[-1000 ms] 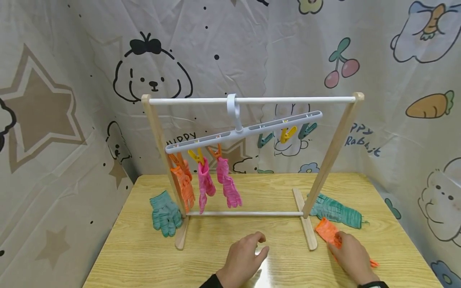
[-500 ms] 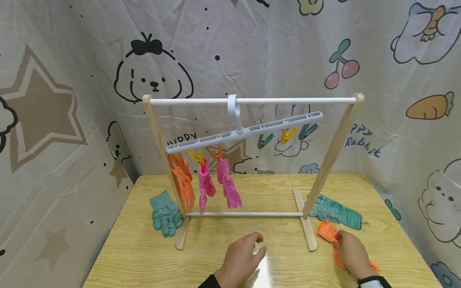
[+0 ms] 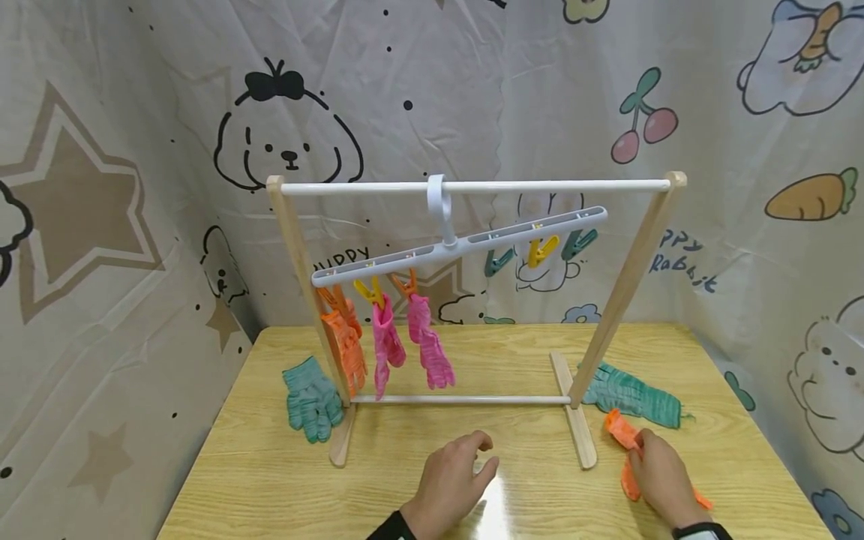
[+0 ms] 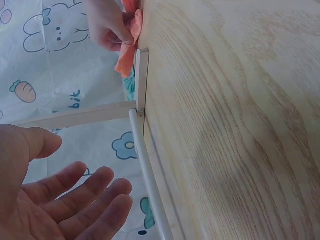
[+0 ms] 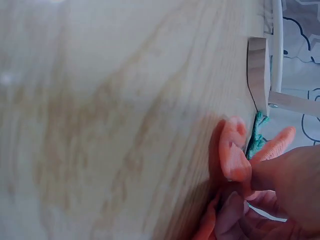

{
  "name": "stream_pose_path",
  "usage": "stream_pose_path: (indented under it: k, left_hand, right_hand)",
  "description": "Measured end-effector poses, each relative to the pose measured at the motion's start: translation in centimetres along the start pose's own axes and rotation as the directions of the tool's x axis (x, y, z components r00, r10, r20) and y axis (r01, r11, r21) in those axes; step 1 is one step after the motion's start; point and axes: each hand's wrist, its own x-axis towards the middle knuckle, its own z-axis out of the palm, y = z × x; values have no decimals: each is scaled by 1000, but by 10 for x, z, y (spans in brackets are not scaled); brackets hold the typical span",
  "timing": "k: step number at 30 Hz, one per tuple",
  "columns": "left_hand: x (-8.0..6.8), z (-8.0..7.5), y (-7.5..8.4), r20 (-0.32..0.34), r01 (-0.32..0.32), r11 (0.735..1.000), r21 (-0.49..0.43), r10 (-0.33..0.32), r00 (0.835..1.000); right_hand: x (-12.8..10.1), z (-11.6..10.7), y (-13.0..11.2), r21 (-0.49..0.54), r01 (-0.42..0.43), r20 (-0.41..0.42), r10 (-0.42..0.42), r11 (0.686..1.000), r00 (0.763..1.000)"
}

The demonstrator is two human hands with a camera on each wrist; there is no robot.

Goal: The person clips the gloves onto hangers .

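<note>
My right hand (image 3: 664,480) pinches an orange knit glove (image 3: 622,430) at the table's right side, beside the rack's right foot. The glove's cuff end sticks up past my fingertips, and part of it droops below; the palm hides its middle. In the right wrist view thumb and fingers close on the folded orange fabric (image 5: 235,159). My left hand (image 3: 451,480) hovers over the table's front middle, holding nothing, fingers loosely bent and thumb apart, as the left wrist view shows its fingers (image 4: 90,190). A green glove (image 3: 633,394) lies just behind the orange one.
A wooden rack with a white top bar (image 3: 553,185) carries a tilted grey hanger (image 3: 405,259). From its left half hang an orange glove (image 3: 347,349) and two pink gloves (image 3: 429,345); clothespins (image 3: 542,251) hang on its right half. Another green glove (image 3: 313,401) lies by the left foot (image 3: 342,439).
The orange glove's cuff end has risen and shifted slightly right as my right hand gathers it. My left hand stays nearly in place.
</note>
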Motion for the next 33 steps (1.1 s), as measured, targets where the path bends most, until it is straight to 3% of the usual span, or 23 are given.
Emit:
stream_pose_path:
  k: [7, 24, 33]
  left_hand:
    - [2, -1, -1, 12, 11, 1000, -13, -11, 1000]
    - [10, -6, 4, -87, -35, 999, 0, 35, 996]
    - [14, -9, 6, -101, -43, 999, -19, 41, 994]
  right_hand:
    - [-6, -3, -4, 63, -21, -38, 23, 998, 999]
    - [-17, -21, -35, 120, 68, -188, -45, 990, 981]
    - [-18, -29, -51, 154, 68, -211, -34, 986, 977]
